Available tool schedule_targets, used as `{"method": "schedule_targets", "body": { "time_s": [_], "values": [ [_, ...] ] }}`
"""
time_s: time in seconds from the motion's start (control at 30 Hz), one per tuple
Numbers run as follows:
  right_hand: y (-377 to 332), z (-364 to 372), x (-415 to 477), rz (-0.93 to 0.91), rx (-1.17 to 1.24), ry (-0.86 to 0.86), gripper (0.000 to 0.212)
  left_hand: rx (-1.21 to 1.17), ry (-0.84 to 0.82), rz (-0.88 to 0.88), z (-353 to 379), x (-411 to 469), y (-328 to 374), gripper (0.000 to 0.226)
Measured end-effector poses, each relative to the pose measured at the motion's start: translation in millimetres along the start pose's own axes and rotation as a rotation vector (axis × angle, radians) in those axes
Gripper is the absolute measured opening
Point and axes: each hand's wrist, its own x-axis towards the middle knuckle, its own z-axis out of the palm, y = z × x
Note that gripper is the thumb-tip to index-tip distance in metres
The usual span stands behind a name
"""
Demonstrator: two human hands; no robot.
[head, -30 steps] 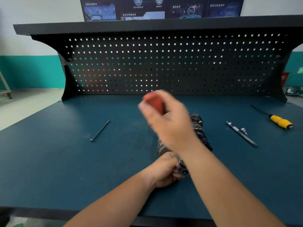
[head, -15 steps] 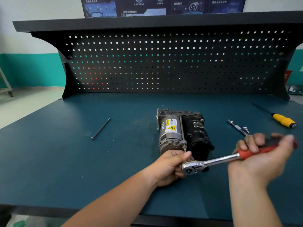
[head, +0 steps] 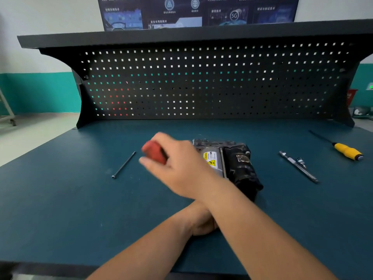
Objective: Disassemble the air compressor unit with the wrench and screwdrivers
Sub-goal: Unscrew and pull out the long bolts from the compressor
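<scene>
A dark blue bench (head: pixel 60 219) runs back to a black pegboard (head: pixel 201 83) with a screen (head: pixel 197 11) above it. In the head view the right hand (head: pixel 181 168) is curled tight round the red handle of the wrench (head: pixel 154 153). The hand is blurred with motion, and its forearm crosses from the near right towards the far left. Just right of the grip, partly behind the wrist, the compressor (head: pixel 238 164) lies on the bench, with the yellow-labelled silver cylinder towards the grip and the black block beyond it. The wrench's shank and head are hidden under the right wrist, so whether it sits on a fastener cannot be seen. Nearer than the grip, the left hand (head: pixel 201 221) lies beneath the crossing forearm at the compressor's near end. Its fingers are covered, so I cannot tell whether it holds anything. Left of the grip a long bolt (head: pixel 123 165) lies loose. Well to the right lies a steel bar (head: pixel 297 166), and farther out a yellow screwdriver (head: pixel 347 151). The step looks like ratcheting a bolt out of the compressor's near end, with the handle at the left of its swing. The next move probably calls for a return swing to the right while the left hand steadies the head, then drawing the bolt out once it turns free.
</scene>
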Motion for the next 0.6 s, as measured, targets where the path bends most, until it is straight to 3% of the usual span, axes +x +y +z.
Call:
{"method": "schedule_targets", "body": {
  "time_s": [0.07, 0.13, 0.23, 0.33, 0.37, 0.4, 0.5, 0.6],
  "values": [
    [1, 8, -3, -0.002, -0.027, -0.041, 0.016, -0.019, -0.009, -0.015, -2, -2, 1, 0.032],
    [0, 4, -6, -0.037, 0.044, 0.054, 0.013, -0.023, 0.005, 0.003, -1, -2, 2, 0.034],
    [-1, -19, -12, -0.039, 0.248, 0.349, 0.007, -0.048, 0.017, 0.039, 6, -5, 4, 0.028],
    [8, -50, -22, 0.023, 0.578, 0.682, 0.004, -0.082, 0.009, 0.080, 7, -4, 2, 0.046],
    [15, -62, -28, 0.050, 0.679, 0.808, 0.006, -0.110, -0.017, 0.103, 8, -4, 3, 0.038],
    [24, -74, -36, 0.089, 0.772, 0.931, 0.008, -0.123, -0.035, 0.126, 9, -5, 5, 0.028],
    [53, -91, -65, 0.300, 1.064, 1.275, 0.021, -0.136, -0.142, 0.174, 13, -8, 8, 0.035],
    [72, -84, -91, 0.454, 1.174, 1.487, 0.028, -0.117, -0.152, 0.197, 11, -5, 6, 0.024]
  ]
}}
